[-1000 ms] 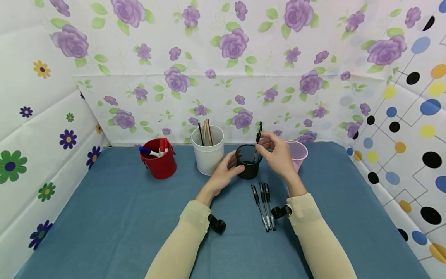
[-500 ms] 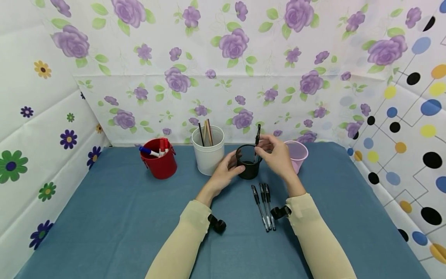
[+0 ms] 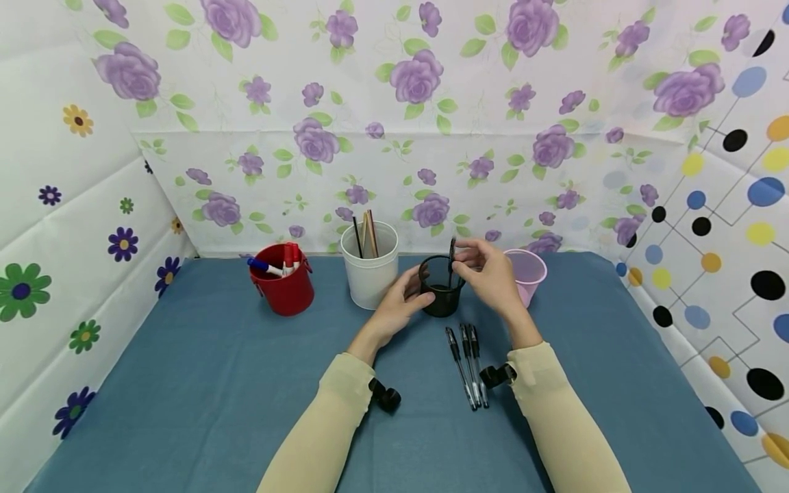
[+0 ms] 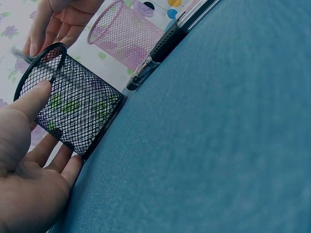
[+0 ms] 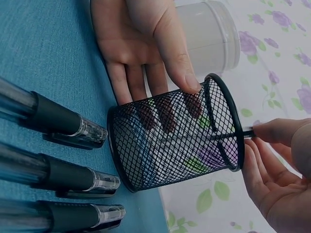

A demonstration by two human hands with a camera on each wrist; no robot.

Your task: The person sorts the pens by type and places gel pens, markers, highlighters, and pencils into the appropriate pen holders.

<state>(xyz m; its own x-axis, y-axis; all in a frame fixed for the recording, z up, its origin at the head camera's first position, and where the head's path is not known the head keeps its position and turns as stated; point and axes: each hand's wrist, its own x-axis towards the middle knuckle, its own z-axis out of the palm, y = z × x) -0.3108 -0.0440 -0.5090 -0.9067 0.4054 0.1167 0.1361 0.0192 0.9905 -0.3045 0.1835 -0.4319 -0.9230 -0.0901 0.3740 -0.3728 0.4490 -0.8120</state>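
Observation:
A black mesh pen holder (image 3: 441, 302) stands upright on the table. My left hand (image 3: 392, 307) holds its left side, the thumb on the near wall and the fingers reaching round behind, as the right wrist view shows through the mesh. At the rim, my right hand (image 3: 493, 275) pinches a black pen (image 3: 453, 255) between thumb and fingers. Most of that pen is down inside the holder; only a short top end sticks out in the right wrist view. Just in front of the holder lie three clear-barrelled pens with black caps (image 3: 470, 363), side by side.
To the left stand a white cup (image 3: 370, 282) with several pencils and a red bucket (image 3: 290, 294) with red and blue markers. A pink mesh cup (image 3: 527, 267) sits behind the right hand. Blue cloth (image 3: 234, 397) covers the table; a floral sheet (image 3: 259, 109) hangs behind.
The pen in my right hand has slid down into the black holder, and its top now sits lower. The fingers have dropped slightly with it. My left hand stays on the holder.

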